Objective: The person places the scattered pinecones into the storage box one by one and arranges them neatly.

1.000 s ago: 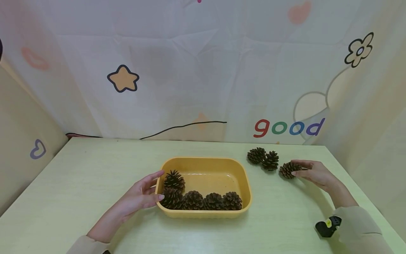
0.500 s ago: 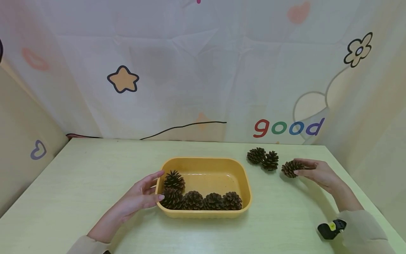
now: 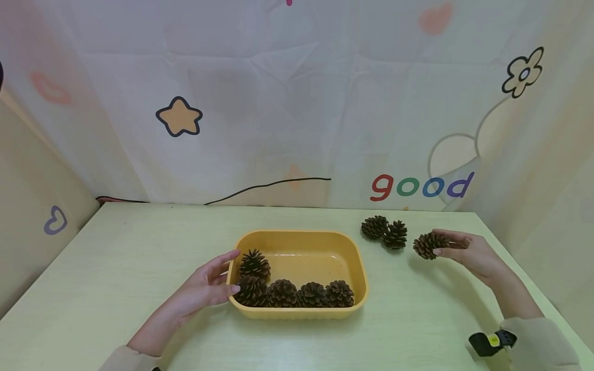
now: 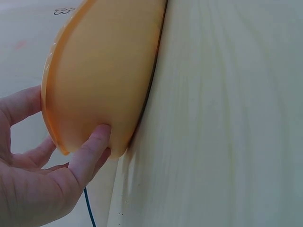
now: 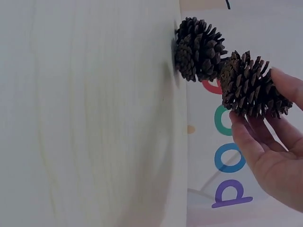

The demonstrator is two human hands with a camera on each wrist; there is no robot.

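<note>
In the head view my right hand (image 3: 478,257) pinches a brown pine cone (image 3: 429,246) by its right side, a little above the table, its shadow lying below and apart. The right wrist view shows that pine cone (image 5: 251,85) between thumb and fingertips. My left hand (image 3: 201,286) holds the left end of a yellow plastic basin (image 3: 301,313), digits spread along its rim. In the left wrist view, fingertips of the left hand (image 4: 42,179) touch the rim and outer wall of the basin (image 4: 104,75). Several pine cones (image 3: 282,293) sit inside, along its left and front walls.
Two more pine cones, one (image 3: 375,227) touching the other (image 3: 395,235), lie on the pale table (image 3: 139,257) behind and right of the basin. A printed curtain (image 3: 278,118) hangs along the back edge. A black device (image 3: 492,342) is at the right sleeve.
The right hand has lifted its pine cone off the table and drawn it slightly right. My left hand and the basin have stayed in place.
</note>
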